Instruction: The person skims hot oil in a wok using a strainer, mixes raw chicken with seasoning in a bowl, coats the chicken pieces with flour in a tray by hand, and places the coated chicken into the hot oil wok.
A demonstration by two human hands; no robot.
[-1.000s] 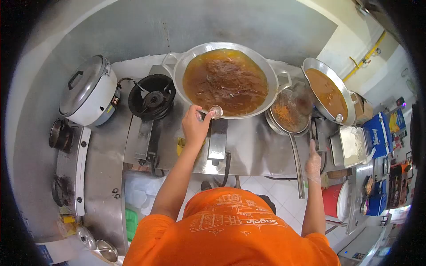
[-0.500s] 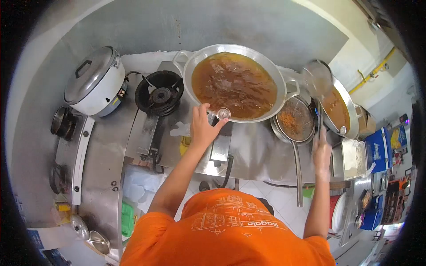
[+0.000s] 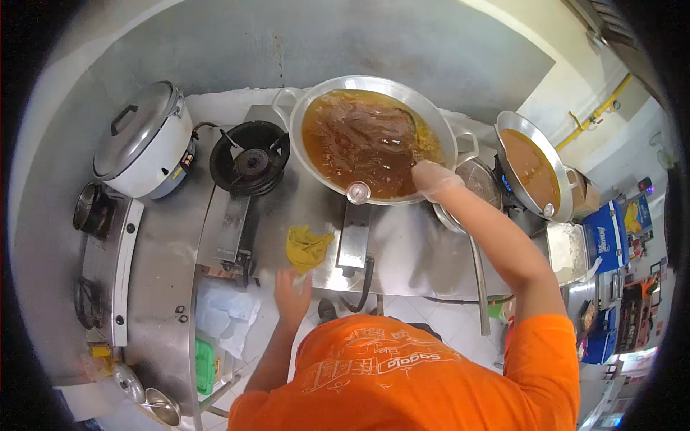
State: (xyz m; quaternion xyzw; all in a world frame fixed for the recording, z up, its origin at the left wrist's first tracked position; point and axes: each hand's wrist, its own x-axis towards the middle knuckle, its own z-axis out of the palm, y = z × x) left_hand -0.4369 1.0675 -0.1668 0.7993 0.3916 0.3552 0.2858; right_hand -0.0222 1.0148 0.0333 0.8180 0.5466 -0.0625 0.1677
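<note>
My gloved right hand point(image 3: 433, 179) is closed on the handle of a round skimmer point(image 3: 399, 133), whose head is partly sunk in the brown oil of the large wok point(image 3: 291, 136). Below the wok, at the counter's front edge, my left hand point(image 3: 291, 291) holds nothing, fingers apart, just under a yellow cloth point(image 3: 307, 248). A dial thermometer point(image 3: 358, 192) rests at the wok's near rim. Right of the wok, a long-handled strainer point(image 3: 480, 185) lies over a pot, partly hidden by my right forearm.
A second wok of brown liquid point(image 3: 530, 169) and a metal tray point(image 3: 568, 250) stand at the right. Left are a black burner point(image 3: 251, 161) and a lidded white cooker point(image 3: 147, 144). Blue boxes point(image 3: 607, 237) stand far right.
My right hand has swung left from beside the second wok, bringing the skimmer into the large wok's oil. My left hand has let go of the thermometer and drawn back toward me.
</note>
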